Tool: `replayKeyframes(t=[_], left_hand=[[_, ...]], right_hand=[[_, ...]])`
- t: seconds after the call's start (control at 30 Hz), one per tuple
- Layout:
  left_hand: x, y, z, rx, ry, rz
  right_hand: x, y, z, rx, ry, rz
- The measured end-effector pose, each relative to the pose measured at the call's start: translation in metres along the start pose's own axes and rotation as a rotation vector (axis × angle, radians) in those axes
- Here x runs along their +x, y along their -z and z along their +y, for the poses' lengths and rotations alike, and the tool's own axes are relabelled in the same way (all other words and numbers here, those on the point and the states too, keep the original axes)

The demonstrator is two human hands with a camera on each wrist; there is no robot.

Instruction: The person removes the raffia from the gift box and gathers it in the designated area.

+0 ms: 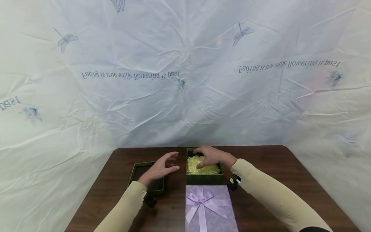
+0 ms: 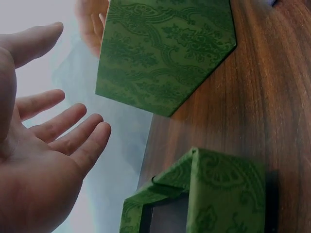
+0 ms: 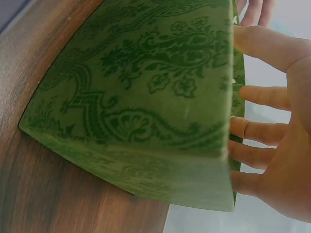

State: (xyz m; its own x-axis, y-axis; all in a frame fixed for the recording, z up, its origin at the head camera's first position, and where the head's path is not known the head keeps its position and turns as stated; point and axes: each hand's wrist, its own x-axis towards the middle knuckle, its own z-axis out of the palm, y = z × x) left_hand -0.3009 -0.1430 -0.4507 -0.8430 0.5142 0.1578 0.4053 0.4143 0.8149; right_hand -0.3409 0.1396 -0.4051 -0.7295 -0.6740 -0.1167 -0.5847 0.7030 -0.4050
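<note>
The right hand [image 1: 214,156] reaches over the far rim and right side of a green box [image 1: 204,179], which stands open side up at the far middle of the worktop [image 1: 261,167]. Its fingers and thumb are spread and loosely bent over the opening; whether the tips touch the pale yellow shredded filler [image 1: 193,166] inside cannot be told. The filler lies heaped across the box, with a dark strip of the inside showing along the far wall.

The left hand [image 1: 160,167] hangs to the left of the green box, apart from it, with relaxed, parted fingers and nothing in its grasp. Below it, on the left of the worktop, lies a shallow green tray-like piece [image 1: 157,192] with its open side up, partly hidden by the hand and wrist. Both green pieces carry a darker scrolling pattern on their outer walls.

Just on the near side of the green box lies a purple box [image 1: 224,216] tied with a lilac ribbon and bow [image 1: 201,200]. Beige sleeves [image 1: 269,193] cover both forearms. Beyond the worktop hangs a creased pale sheet [image 1: 203,106] printed with dragonflies and upside-down lettering.
</note>
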Motion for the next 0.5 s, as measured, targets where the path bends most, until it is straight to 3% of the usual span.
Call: replayKeyframes(t=[0.5], left_hand=[[0.011, -0.015, -0.001, -0.003, -0.002, 0.006]], right_hand=[[0.001, -0.016, 0.005, -0.068, 0.008, -0.092]])
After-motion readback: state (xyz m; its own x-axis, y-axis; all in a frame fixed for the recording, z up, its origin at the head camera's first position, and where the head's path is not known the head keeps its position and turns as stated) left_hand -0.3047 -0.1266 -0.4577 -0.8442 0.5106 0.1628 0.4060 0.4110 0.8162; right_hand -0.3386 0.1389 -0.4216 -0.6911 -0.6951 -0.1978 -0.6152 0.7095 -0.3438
